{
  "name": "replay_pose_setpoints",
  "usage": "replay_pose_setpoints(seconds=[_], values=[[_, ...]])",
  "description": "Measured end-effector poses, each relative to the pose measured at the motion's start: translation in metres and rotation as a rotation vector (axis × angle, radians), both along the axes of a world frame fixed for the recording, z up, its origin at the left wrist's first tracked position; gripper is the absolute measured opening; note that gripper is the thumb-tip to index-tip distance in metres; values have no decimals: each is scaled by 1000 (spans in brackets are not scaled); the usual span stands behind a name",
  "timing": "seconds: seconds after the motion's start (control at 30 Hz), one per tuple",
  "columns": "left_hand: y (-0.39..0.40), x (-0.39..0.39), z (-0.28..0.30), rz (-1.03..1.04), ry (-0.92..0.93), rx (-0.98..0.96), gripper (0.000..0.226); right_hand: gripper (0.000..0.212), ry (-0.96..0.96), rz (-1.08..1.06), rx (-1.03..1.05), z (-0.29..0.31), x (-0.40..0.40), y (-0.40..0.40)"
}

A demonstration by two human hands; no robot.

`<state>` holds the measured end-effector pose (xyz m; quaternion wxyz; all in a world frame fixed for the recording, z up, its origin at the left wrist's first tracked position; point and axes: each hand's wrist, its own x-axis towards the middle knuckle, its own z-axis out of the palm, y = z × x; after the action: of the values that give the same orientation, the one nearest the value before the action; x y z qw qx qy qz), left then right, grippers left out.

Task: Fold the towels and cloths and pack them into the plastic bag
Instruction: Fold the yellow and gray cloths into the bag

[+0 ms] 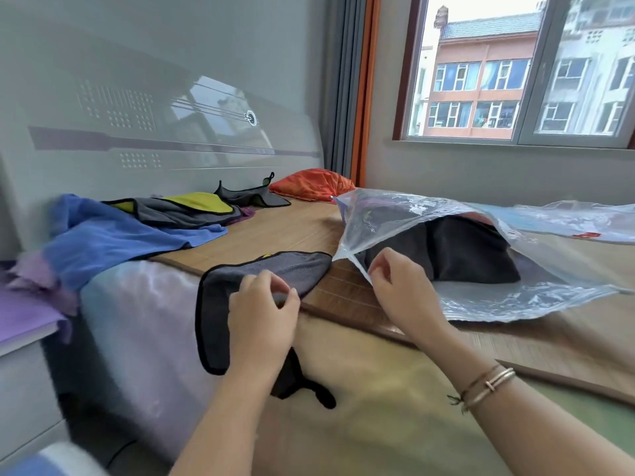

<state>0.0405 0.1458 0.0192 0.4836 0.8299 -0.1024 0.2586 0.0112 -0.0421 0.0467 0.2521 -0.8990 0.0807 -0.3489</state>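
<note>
A folded grey cloth (pixel 288 269) with black trim lies at the near edge of the bed, and my left hand (pixel 264 314) pinches its near edge. To its right, a clear plastic bag (pixel 515 293) lies on its side with its mouth facing me; dark folded cloths (pixel 457 252) sit inside it. My right hand (pixel 398 286) grips the bag's lower lip and holds the mouth open. Farther left, a blue towel (pixel 113 238), grey-and-yellow cloths (pixel 192 207) and another grey cloth (pixel 251 197) lie unfolded in a pile.
An orange cloth bundle (pixel 312 183) sits at the bed's far corner by the curtain. A bamboo mat (pixel 275 228) covers the bed. A purple cloth (pixel 24 314) lies on the nightstand at the left. A second plastic bag (pixel 584 221) lies at the far right.
</note>
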Motion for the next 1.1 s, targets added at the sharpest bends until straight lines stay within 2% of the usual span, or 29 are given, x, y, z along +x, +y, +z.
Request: replay_pose_setpoints(seconds=[0.07, 0.13, 0.2, 0.27, 0.37, 0.47, 0.53, 0.6, 0.63, 0.7, 0.77, 0.83, 0.9, 0.97, 1.03, 1.1], values=[[15, 8, -4, 101, 109, 41, 23, 16, 121, 64, 47, 9, 3, 13], [27, 15, -10, 118, 263, 36, 39, 20, 320, 178, 114, 10, 10, 26], [36, 19, -18, 42, 392, -1, 51, 22, 515, 300, 251, 4, 20, 42], [39, 19, -24, -63, 469, -59, 53, 23, 589, 346, 374, -2, 29, 57], [41, 18, -26, -95, 401, -48, 31, 31, 628, 406, 708, -10, 43, 75], [45, 18, -17, -124, 342, -41, 11, 24, 587, 424, 819, -14, 58, 88], [46, 14, -8, -248, 364, -63, 13, 28, 501, 459, 887, -13, 64, 91], [42, 7, -2, -331, 409, -67, 30, 18, 466, 526, 1040, -7, 64, 89], [41, 5, -1, -295, 404, -57, 39, 13, 468, 572, 1126, -2, 60, 87], [42, 11, -5, -50, 281, 8, 51, 9, 484, 645, 1241, 9, 51, 80], [45, 14, -8, 174, 143, 41, 45, 21, 512, 659, 1253, 17, 42, 72], [50, 18, -8, 161, 219, -66, 48, 39, 508, 680, 1284, 23, 35, 63], [51, 19, -8, -34, 435, -269, 66, 51, 515, 699, 1308, 26, 27, 52], [49, 15, -8, -217, 609, -402, 79, 38, 523, 750, 1336, 32, 17, 45], [45, 12, -8, -338, 656, -478, 64, 22, 503, 761, 1326, 37, 9, 39], [41, 9, -4, -295, 582, -506, 36, 18, 477, 766, 1312, 40, 4, 34]])
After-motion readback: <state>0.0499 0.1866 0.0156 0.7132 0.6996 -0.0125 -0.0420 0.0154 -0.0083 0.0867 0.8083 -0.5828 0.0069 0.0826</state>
